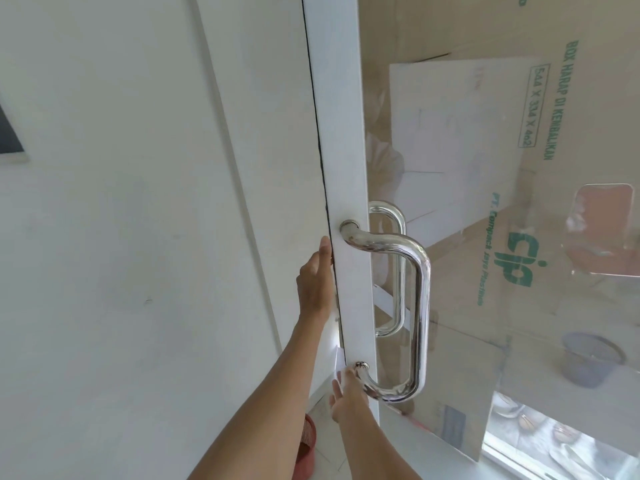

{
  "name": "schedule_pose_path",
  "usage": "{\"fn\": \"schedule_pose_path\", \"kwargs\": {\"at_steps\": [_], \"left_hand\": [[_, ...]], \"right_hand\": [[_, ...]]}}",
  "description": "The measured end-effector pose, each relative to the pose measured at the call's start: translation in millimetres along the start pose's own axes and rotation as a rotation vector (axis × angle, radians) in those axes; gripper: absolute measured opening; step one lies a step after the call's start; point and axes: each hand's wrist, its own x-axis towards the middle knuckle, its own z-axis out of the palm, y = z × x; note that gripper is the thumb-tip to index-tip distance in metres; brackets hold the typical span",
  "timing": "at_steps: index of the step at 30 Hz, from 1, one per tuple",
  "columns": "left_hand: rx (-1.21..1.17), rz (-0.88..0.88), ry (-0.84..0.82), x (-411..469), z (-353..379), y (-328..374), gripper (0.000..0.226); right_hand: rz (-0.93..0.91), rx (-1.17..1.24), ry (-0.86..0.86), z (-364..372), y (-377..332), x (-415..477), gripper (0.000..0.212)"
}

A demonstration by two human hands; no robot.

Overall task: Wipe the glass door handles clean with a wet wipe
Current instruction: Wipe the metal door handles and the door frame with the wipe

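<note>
A curved chrome door handle point(420, 306) is mounted on the white frame point(346, 133) of a glass door, and its twin point(398, 271) shows through the glass on the far side. My right hand point(348, 396) holds a white wet wipe point(339, 363) against the near handle's lower mount point(362, 367); most of the wipe is hidden behind the hand. My left hand point(315, 278) holds the door's edge level with the handle's upper half. One finger points straight up and the others are hidden behind the edge.
A white wall point(138, 237) fills the left. Behind the glass stand cardboard boxes point(554, 133) with green print, a white sheet point(450, 133) and a grey tub point(588, 358). A red mesh bin point(306, 441) stands on the floor below my arms.
</note>
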Motion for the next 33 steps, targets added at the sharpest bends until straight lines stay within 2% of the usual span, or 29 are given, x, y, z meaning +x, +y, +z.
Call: {"fn": "schedule_pose_path", "kwargs": {"at_steps": [5, 8, 14, 17, 22, 26, 30, 33], "left_hand": [[0.070, 0.049, -0.040, -6, 1, -11, 0.069], [0.069, 0.046, -0.080, -17, 5, -14, 0.062], [0.175, -0.031, -0.111, -54, 21, -18, 0.077], [0.280, -0.006, -0.114, -72, 24, -14, 0.081], [0.460, 0.075, -0.095, -118, 31, 15, 0.074], [0.588, 0.119, -0.213, -147, 41, 43, 0.068], [0.697, 0.197, -0.332, -191, 65, 82, 0.063], [0.710, 0.246, -0.381, -222, 87, 110, 0.066]], "right_hand": [[0.037, -0.177, -0.095, -10, -8, -3, 0.019], [-0.047, -0.353, -0.054, -21, -17, -10, 0.021], [-0.114, -0.748, 0.011, -40, -56, -43, 0.004], [-0.261, -0.877, 0.100, -52, -85, -64, 0.006], [-0.714, -1.164, 0.357, -91, -151, -126, 0.029], [-1.001, -1.268, 0.540, -123, -195, -183, 0.034], [-1.119, -1.357, 0.665, -167, -228, -238, 0.032], [-1.158, -1.354, 0.688, -201, -243, -273, 0.033]]}}
